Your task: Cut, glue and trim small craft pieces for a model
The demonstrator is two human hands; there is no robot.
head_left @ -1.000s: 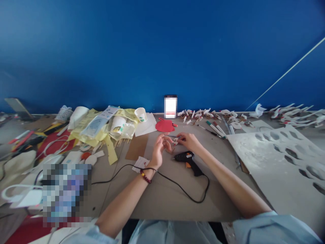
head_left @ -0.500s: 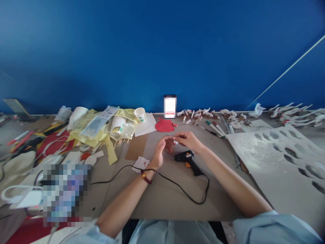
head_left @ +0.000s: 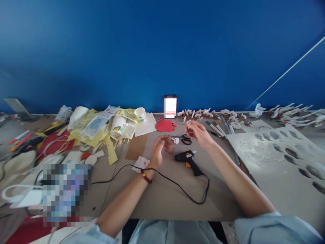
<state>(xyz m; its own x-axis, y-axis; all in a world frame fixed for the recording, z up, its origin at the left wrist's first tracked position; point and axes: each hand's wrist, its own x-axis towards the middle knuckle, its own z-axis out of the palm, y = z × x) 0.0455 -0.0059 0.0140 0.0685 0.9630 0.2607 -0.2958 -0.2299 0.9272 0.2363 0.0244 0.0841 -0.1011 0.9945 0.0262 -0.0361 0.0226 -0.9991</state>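
Note:
My left hand [head_left: 159, 149] rests on the brown table [head_left: 162, 200] with its fingers curled round a small brownish piece that is too small to name. A bead bracelet is on that wrist. My right hand [head_left: 199, 133] is lifted further back, fingertips pinched together, near a row of small white cut-outs [head_left: 198, 113]; I cannot make out what it pinches. Black-handled scissors [head_left: 185, 139] lie between the hands beside a tiny white piece [head_left: 176, 140]. A black glue gun [head_left: 188, 159] lies just right of my left hand, its cord [head_left: 177, 186] looping toward me.
A red paper shape [head_left: 164, 125] and a phone [head_left: 170, 106] stand at the back. Yellow paper, cups and packets [head_left: 109, 127] pile up at left. Markers [head_left: 214, 128] and a white foam sheet with cut-out holes [head_left: 276, 152] lie at right.
The scissors, earlier in my right hand, now lie on the table. My right hand has lifted and moved back and right toward the white cut-outs. My left hand has barely moved.

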